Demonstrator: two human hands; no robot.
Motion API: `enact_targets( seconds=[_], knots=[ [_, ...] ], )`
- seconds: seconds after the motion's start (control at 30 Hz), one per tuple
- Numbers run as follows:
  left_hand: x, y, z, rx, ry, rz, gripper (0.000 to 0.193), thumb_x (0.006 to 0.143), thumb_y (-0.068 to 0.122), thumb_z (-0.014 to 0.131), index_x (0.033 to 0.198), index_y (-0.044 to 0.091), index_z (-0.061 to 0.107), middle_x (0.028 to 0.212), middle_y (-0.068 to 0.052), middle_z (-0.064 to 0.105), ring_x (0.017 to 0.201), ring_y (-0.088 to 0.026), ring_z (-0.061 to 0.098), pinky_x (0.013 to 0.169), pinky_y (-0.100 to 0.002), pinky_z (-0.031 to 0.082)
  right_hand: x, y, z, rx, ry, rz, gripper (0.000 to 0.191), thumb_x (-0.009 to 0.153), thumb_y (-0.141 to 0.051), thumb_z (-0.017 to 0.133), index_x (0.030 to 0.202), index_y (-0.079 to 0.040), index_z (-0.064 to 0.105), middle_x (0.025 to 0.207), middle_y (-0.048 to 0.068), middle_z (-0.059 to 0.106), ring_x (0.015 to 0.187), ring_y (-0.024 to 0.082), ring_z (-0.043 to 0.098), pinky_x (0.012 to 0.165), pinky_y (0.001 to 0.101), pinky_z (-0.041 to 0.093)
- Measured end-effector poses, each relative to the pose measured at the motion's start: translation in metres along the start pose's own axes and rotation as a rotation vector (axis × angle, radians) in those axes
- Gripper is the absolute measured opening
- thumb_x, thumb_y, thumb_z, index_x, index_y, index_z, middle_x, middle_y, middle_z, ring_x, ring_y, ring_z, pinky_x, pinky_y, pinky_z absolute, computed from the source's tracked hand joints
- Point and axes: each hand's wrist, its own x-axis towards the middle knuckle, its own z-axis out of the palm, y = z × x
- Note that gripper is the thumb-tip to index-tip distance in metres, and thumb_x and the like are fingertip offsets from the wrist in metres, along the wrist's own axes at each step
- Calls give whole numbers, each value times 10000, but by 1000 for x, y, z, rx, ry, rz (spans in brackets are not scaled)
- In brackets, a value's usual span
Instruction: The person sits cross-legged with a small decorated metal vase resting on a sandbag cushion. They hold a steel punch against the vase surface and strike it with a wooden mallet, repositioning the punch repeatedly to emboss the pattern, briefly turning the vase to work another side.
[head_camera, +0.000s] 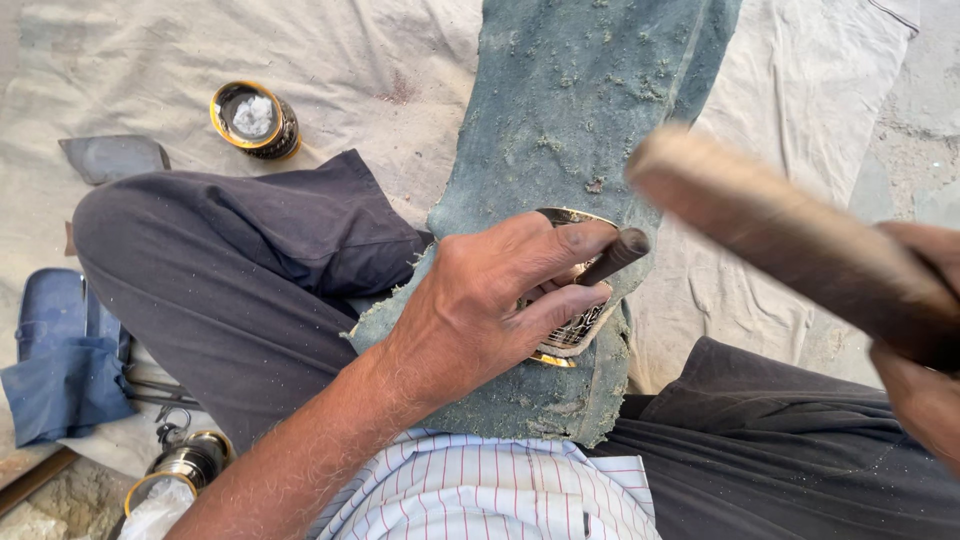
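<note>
My left hand (500, 300) grips a short dark metal punch (615, 255) and presses its tip onto a gold-rimmed engraved metal piece (570, 335). That piece lies on a long dusty grey-green padded block (570, 110) running between my knees. My right hand (925, 370) at the right edge is closed on the handle of a wooden mallet (780, 235), which is blurred and raised above and right of the punch.
A round gold-rimmed dish with white powder (253, 120) sits on the pale ground cloth at upper left. A grey flat piece (112, 157) lies beside it. Blue cloth (60, 375) and a small metal vessel (185, 465) are at lower left, by my dark-trousered legs.
</note>
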Motion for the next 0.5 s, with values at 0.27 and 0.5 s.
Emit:
enact_targets(
  seconds=[0.27,0.5],
  knots=[
    [3,-1,-1,-10,-19,22,403,966,209,788,1334,134,640,920,-17,655,784,-121,665,685,-291,580,4,12,7,-52,12,-50,300,938,-59,627,1231,-1,597,993,115,660,817,170,683,893,289,584],
    [6,-1,-3,18,-51,10,388,946,216,786,1300,132,652,868,-18,640,747,-134,657,645,-301,564,-17,78,41,58,-5,17,104,997,-70,623,1075,-14,585,851,82,596,695,169,621,917,263,567]
  ],
)
